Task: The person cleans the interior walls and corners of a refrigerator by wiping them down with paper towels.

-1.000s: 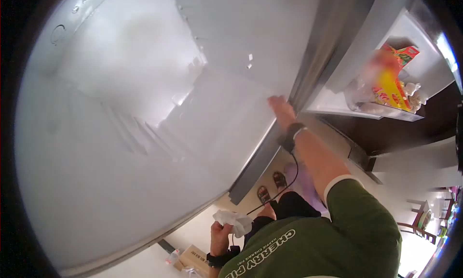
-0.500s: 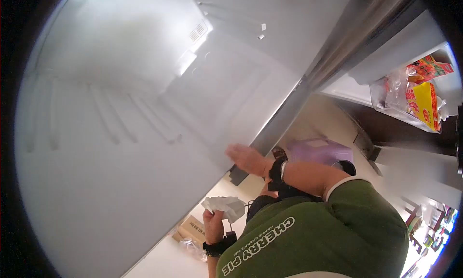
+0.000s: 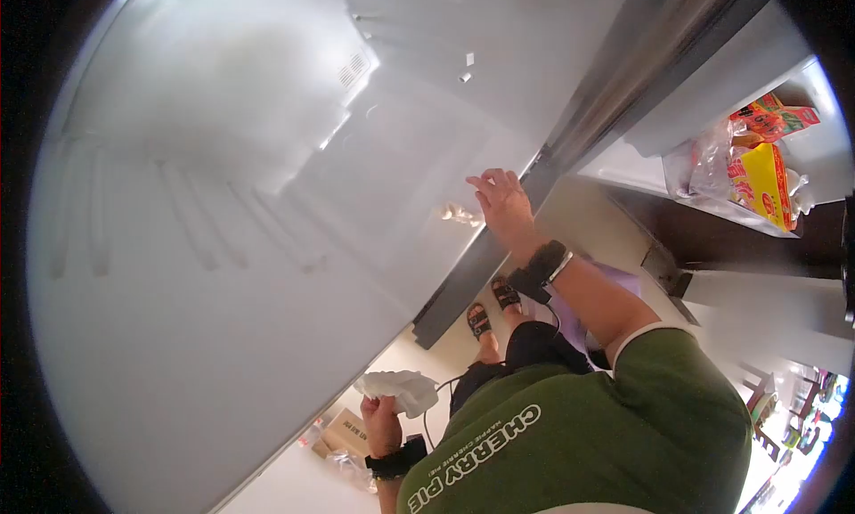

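Observation:
My right hand (image 3: 508, 207) is over the front edge of a lit fridge compartment (image 3: 356, 202), its fingers apart and somewhat bent, with nothing visible in them. Just beside its fingertips, several small pale lumps (image 3: 460, 215) rest on the compartment floor; their kind is too blurred to tell. Lower down, outside the fridge edge, my left hand (image 3: 381, 423) pinches a crumpled white sheet (image 3: 399, 391), cloth-like or a thin bag. A dark strap is round each wrist.
The open fridge door at right has a bin (image 3: 684, 174) with red and yellow food packets (image 3: 764, 183). A cardboard box (image 3: 346, 432) and clear plastic (image 3: 352, 468) lie below my left hand. Something purple (image 3: 614, 281) stands behind my right arm. Two small white bits (image 3: 468, 69) are on the fridge wall.
My right hand has moved up and right along the fridge edge, and its fingers have spread. Pale lumps now show beside it. My left hand still holds the white sheet, slightly lower and further left.

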Available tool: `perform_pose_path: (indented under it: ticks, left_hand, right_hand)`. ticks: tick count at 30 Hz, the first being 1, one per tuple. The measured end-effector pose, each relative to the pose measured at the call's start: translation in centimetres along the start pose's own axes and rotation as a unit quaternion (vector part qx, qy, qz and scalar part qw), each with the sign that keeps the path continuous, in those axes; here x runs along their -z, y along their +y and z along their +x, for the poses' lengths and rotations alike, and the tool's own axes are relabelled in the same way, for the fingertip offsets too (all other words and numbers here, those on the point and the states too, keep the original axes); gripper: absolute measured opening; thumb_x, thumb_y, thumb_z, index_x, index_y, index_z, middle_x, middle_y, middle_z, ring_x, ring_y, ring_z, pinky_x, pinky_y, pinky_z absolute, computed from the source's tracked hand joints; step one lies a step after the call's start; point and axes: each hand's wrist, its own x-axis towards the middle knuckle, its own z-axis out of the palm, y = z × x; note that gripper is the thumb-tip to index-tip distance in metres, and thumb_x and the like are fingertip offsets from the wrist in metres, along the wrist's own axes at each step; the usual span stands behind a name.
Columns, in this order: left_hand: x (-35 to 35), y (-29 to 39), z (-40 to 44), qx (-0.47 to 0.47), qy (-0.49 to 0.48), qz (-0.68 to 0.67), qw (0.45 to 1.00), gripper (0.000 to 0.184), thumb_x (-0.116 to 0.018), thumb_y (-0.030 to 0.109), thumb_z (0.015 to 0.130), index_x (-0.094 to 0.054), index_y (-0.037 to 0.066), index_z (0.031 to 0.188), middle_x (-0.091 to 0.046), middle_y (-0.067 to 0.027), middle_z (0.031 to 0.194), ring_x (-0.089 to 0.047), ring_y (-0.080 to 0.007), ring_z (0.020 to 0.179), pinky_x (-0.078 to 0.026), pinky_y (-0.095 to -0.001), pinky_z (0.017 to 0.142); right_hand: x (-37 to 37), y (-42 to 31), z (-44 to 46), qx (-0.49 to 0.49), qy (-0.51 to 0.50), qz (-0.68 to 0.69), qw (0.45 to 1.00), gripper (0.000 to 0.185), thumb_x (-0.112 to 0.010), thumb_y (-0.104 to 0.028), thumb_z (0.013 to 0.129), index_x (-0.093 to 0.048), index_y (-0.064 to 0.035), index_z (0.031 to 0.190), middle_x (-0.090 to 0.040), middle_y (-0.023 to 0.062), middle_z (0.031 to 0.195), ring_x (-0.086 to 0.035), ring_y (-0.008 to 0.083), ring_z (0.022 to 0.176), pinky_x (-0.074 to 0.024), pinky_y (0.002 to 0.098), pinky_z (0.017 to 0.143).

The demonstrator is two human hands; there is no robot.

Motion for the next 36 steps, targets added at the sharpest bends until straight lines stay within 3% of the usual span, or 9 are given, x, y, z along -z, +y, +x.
perform_pose_path:
  ticks: [6, 9, 12, 15, 19, 22, 31, 32, 36]
  left_hand:
    - [-1.2, 1.2, -0.1, -0.009, -0.011, 0.021, 1.000, 0.027, -0.053, 0.009, 0.084, -0.053, -0.004, 0.109, -0.060, -0.0101, 0.104, -0.058, -0.0195, 0.095, -0.046, -0.0320, 0.086]
    - [-1.2, 1.3, -0.3, -0.020, -0.013, 0.022, 0.999, 0.028, -0.054, 0.010, 0.084, -0.054, -0.004, 0.109, -0.060, -0.0106, 0.104, -0.058, -0.0195, 0.095, -0.046, -0.0321, 0.085]
    - [-0.5, 0.9, -0.5, -0.021, 0.005, 0.023, 0.999, 0.028, -0.054, 0.011, 0.085, -0.053, -0.004, 0.109, -0.060, -0.0105, 0.104, -0.058, -0.0198, 0.096, -0.046, -0.0324, 0.086]
    - [0.3, 0.0, -0.7, -0.015, 0.023, -0.021, 0.999, 0.028, -0.055, 0.011, 0.085, -0.054, -0.003, 0.109, -0.059, -0.0101, 0.105, -0.057, -0.0197, 0.097, -0.045, -0.0327, 0.086]
    - [0.7, -0.9, -1.1, -0.001, 0.054, -0.030, 0.998, 0.028, -0.055, 0.011, 0.084, -0.053, -0.002, 0.110, -0.059, -0.0092, 0.105, -0.056, -0.0192, 0.097, -0.045, -0.0320, 0.086]
    - [0.2, -0.6, -1.5, -0.005, 0.079, 0.000, 0.997, 0.028, -0.054, 0.010, 0.084, -0.053, -0.002, 0.110, -0.059, -0.0087, 0.105, -0.056, -0.0186, 0.095, -0.044, -0.0304, 0.086]
    - [-0.1, 0.1, -1.9, -0.027, 0.087, -0.041, 0.995, 0.023, -0.052, 0.005, 0.085, -0.055, -0.001, 0.107, -0.060, -0.0073, 0.102, -0.057, -0.0169, 0.094, -0.044, -0.0292, 0.085]
    - [0.4, -0.4, -2.0, -0.029, 0.101, -0.052, 0.993, 0.023, -0.053, 0.005, 0.085, -0.055, -0.001, 0.107, -0.060, -0.0073, 0.102, -0.057, -0.0172, 0.094, -0.044, -0.0297, 0.084]
    - [2.6, -3.5, -2.3, -0.036, 0.128, -0.075, 0.988, 0.023, -0.054, 0.005, 0.084, -0.055, 0.000, 0.106, -0.061, -0.0078, 0.102, -0.058, -0.0190, 0.092, -0.046, -0.0318, 0.082]
  right_hand:
    - [-1.9, -0.9, -0.6, 0.205, -0.081, 0.075, 0.973, 0.032, -0.049, -0.007, 0.081, -0.053, -0.0096, 0.113, -0.051, 0.0120, 0.114, -0.050, 0.0291, 0.102, -0.0442, 0.0386, 0.091]
    - [-1.3, -0.9, -0.8, 0.130, -0.271, 0.143, 0.943, 0.033, -0.045, -0.006, 0.083, -0.052, -0.0084, 0.114, -0.048, 0.0151, 0.122, -0.048, 0.0312, 0.110, -0.0410, 0.0391, 0.096]
    - [-2.0, 3.7, -0.3, 0.132, -0.120, -0.271, 0.946, 0.046, -0.046, -0.006, 0.081, -0.042, -0.0070, 0.127, -0.043, 0.0148, 0.129, -0.035, 0.0297, 0.126, -0.0289, 0.0356, 0.107]
    - [1.0, 5.0, 6.2, -0.212, -0.097, 0.002, 0.973, 0.031, -0.049, -0.001, 0.079, -0.051, -0.0013, 0.110, -0.046, 0.0146, 0.110, -0.051, 0.0291, 0.104, -0.0462, 0.0352, 0.090]
    - [-3.3, 5.5, 9.6, -0.209, -0.017, -0.108, 0.972, 0.022, -0.050, -0.004, 0.080, -0.054, -0.0007, 0.102, -0.047, 0.0136, 0.104, -0.054, 0.0257, 0.094, -0.0509, 0.0331, 0.077]
    - [-9.8, 4.8, 8.5, 0.116, 0.026, -0.342, 0.932, 0.027, -0.052, -0.010, 0.079, -0.055, -0.0025, 0.104, -0.056, 0.0104, 0.101, -0.055, 0.0209, 0.092, -0.0491, 0.0303, 0.070]
    - [-11.4, -12.2, -1.1, 0.188, -0.302, 0.185, 0.916, 0.021, -0.043, -0.004, 0.083, -0.052, 0.0035, 0.101, -0.055, 0.0161, 0.097, -0.054, 0.0283, 0.093, -0.0455, 0.0351, 0.084]
    - [-12.0, -10.0, -0.8, 0.286, -0.137, 0.177, 0.932, 0.020, -0.042, -0.004, 0.084, -0.051, 0.0037, 0.100, -0.053, 0.0173, 0.100, -0.052, 0.0302, 0.100, -0.0439, 0.0358, 0.089]
    - [-9.6, -1.1, 8.5, 0.026, -0.067, -0.026, 0.997, 0.019, -0.039, -0.009, 0.087, -0.049, -0.0006, 0.101, -0.050, 0.0174, 0.111, -0.048, 0.0312, 0.105, -0.0401, 0.0406, 0.089]
